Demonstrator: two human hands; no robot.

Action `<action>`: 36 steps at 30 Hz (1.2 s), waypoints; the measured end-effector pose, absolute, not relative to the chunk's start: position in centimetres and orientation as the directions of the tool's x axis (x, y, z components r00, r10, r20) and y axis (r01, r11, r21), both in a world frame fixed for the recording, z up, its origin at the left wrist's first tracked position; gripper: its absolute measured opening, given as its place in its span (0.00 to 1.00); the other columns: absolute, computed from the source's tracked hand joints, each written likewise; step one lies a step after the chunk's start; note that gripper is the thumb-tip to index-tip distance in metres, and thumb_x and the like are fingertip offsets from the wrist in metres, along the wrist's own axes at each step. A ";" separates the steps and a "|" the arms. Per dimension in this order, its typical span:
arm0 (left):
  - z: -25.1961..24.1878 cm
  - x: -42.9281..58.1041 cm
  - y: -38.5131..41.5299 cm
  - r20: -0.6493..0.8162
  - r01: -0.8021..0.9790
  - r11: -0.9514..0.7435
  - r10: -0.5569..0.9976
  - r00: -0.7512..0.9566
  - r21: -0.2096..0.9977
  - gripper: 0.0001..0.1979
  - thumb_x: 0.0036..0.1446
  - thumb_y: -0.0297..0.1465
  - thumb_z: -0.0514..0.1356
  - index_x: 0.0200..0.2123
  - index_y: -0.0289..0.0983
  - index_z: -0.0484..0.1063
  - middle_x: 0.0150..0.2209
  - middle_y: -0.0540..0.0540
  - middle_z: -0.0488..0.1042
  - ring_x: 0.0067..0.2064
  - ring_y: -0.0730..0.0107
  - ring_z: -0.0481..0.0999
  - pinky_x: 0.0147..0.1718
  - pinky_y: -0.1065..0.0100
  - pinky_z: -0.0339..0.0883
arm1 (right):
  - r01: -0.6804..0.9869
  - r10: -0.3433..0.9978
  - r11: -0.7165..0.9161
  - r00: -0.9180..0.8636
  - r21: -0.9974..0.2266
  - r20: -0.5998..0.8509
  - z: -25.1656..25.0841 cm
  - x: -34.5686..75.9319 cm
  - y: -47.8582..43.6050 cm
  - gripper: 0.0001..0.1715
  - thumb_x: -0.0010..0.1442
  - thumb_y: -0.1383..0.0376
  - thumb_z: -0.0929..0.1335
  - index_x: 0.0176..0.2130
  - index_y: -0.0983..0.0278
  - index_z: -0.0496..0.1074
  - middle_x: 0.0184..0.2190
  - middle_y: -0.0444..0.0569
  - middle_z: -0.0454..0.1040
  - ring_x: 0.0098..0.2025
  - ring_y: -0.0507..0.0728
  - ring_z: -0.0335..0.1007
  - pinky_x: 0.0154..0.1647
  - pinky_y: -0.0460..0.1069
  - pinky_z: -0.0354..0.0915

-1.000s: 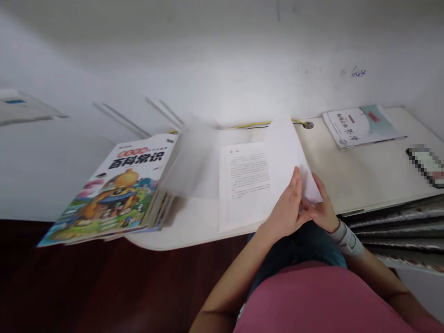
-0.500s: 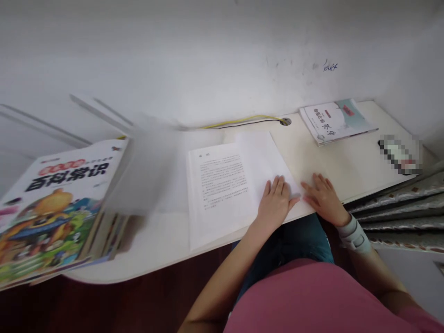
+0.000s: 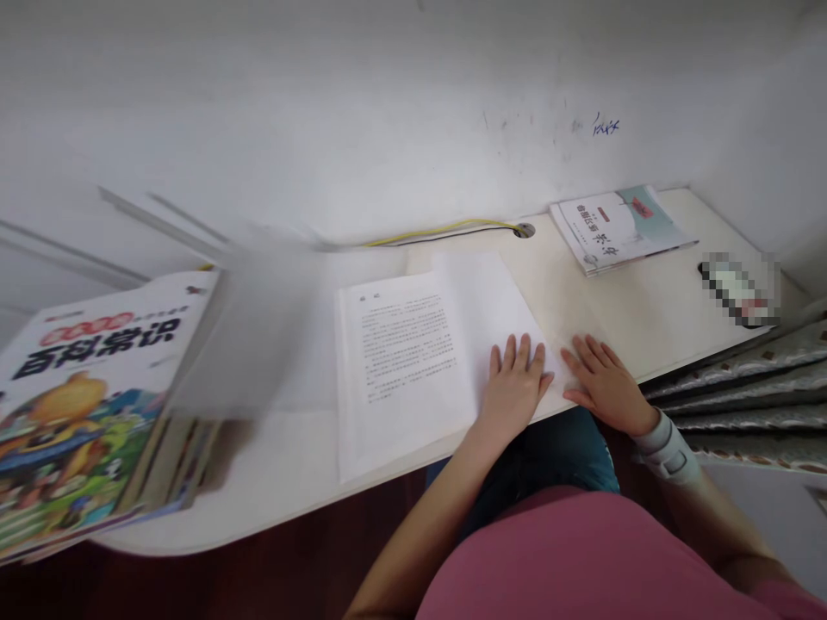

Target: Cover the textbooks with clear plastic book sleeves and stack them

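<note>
An open book [image 3: 407,370] with a printed left page and a blank right page lies on the white desk [image 3: 284,491]. My left hand [image 3: 515,379] rests palm down on the lower right of the blank page, fingers stretched out. Just right of the book, my right hand [image 3: 607,383] lies flat at the desk's front edge with its fingers spread. Neither hand grips anything. A faint, see-through sheet or sheen shows around the right fingers; I cannot tell which.
A stack of books [image 3: 96,413] with a colourful top cover stands at the left. Thin booklets [image 3: 624,228] and a pixelated dark-edged object [image 3: 736,288] lie at the right. A yellow cable [image 3: 445,231] runs along the wall into a desk hole. Patterned curtain folds [image 3: 749,387] hang at the right.
My left hand's fingers have spread a little more on the page. My right hand has flattened, its fingers more stretched. The whole view has shifted slightly, with the desk items moving left.
</note>
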State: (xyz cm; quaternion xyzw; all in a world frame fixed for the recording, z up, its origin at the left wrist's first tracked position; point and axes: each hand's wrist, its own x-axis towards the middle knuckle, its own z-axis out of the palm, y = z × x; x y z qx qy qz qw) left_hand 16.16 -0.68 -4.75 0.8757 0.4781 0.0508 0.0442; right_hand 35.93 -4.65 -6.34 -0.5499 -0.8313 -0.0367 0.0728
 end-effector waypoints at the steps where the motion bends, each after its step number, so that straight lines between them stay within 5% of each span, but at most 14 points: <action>1: -4.7 16.3 -0.7 0.044 0.834 -0.537 0.843 0.536 0.124 0.26 0.65 0.39 0.48 0.62 0.33 0.60 0.65 0.33 0.55 0.66 0.43 0.51 0.61 0.42 0.49 | 0.918 0.908 0.395 -0.386 -0.025 0.166 -6.4 36.0 -4.7 0.39 0.64 0.46 0.57 0.64 0.66 0.56 0.66 0.60 0.54 0.68 0.66 0.45 0.64 0.61 0.50; 8: -4.8 17.6 -0.7 0.033 0.852 -0.512 0.859 0.512 0.111 0.26 0.66 0.37 0.45 0.63 0.31 0.58 0.66 0.33 0.54 0.66 0.40 0.50 0.60 0.39 0.48 | 0.913 0.905 0.404 -0.392 -0.048 0.162 -6.6 36.1 -4.7 0.43 0.64 0.45 0.55 0.67 0.68 0.50 0.66 0.58 0.55 0.68 0.64 0.46 0.65 0.61 0.48; 14: -5.0 17.9 -0.5 0.052 0.851 -0.504 0.863 0.502 0.145 0.26 0.66 0.38 0.45 0.63 0.33 0.58 0.65 0.33 0.54 0.67 0.42 0.49 0.61 0.39 0.46 | 0.911 0.904 0.412 -0.404 -0.029 0.142 -6.2 36.1 -4.6 0.40 0.62 0.45 0.59 0.66 0.59 0.53 0.67 0.58 0.50 0.68 0.66 0.44 0.64 0.63 0.48; 22: -4.9 18.4 -1.9 0.031 0.827 -0.540 0.839 0.543 0.157 0.25 0.66 0.35 0.44 0.63 0.32 0.58 0.65 0.34 0.55 0.67 0.44 0.50 0.61 0.41 0.48 | 0.927 0.917 0.375 -0.366 -0.028 0.157 -6.0 35.8 -4.5 0.42 0.63 0.44 0.57 0.65 0.67 0.54 0.65 0.65 0.54 0.67 0.65 0.47 0.64 0.61 0.49; 31: -3.5 15.5 3.0 0.011 0.702 -0.663 0.729 0.684 0.261 0.25 0.66 0.37 0.44 0.60 0.31 0.62 0.64 0.34 0.59 0.64 0.58 0.60 0.60 0.58 0.56 | 0.931 0.913 0.364 -0.357 0.001 0.197 -6.5 35.5 -4.6 0.37 0.62 0.46 0.61 0.63 0.61 0.60 0.65 0.63 0.54 0.66 0.67 0.50 0.63 0.63 0.50; 36: -1.8 15.4 9.6 -0.056 0.809 -0.578 0.809 0.585 0.103 0.32 0.63 0.45 0.49 0.62 0.30 0.58 0.67 0.32 0.50 0.68 0.46 0.46 0.62 0.43 0.43 | 0.932 0.909 0.362 -0.358 0.019 0.213 -6.5 35.4 -4.7 0.36 0.62 0.47 0.60 0.62 0.62 0.61 0.64 0.65 0.56 0.66 0.67 0.51 0.62 0.62 0.51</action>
